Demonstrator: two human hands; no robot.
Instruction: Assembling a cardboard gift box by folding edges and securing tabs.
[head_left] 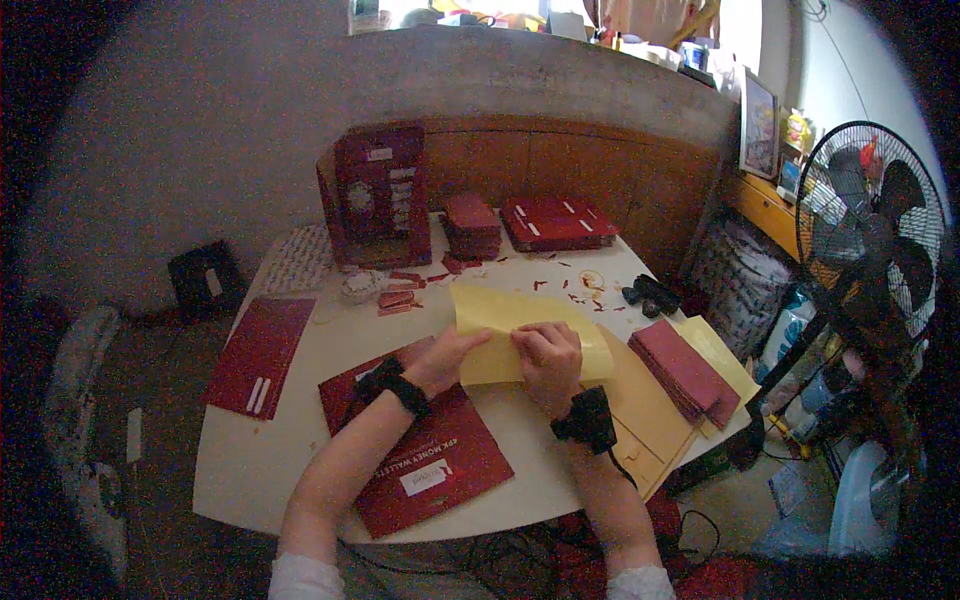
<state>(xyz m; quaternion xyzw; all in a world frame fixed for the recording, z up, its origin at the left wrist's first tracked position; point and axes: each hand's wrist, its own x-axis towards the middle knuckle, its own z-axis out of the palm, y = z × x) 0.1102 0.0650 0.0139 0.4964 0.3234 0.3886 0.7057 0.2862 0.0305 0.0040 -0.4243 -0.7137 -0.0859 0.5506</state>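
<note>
A glossy yellow sheet is held up, curved, above the middle of the white table. My left hand grips its left part, thumb in front and the other fingers hidden behind. With fingers pinched together, my right hand holds the sheet near its middle. Beneath my left forearm lies a dark red flat card package with a white label. Right of my right hand are larger yellow sheets, lying flat. A stack of dark red folded pieces rests beside them on another yellow sheet.
Toward the back stand an upright red box, a stack of dark red pieces and flat red packages. Red scraps and a black object lie nearer. A red panel is at left, a black fan at right.
</note>
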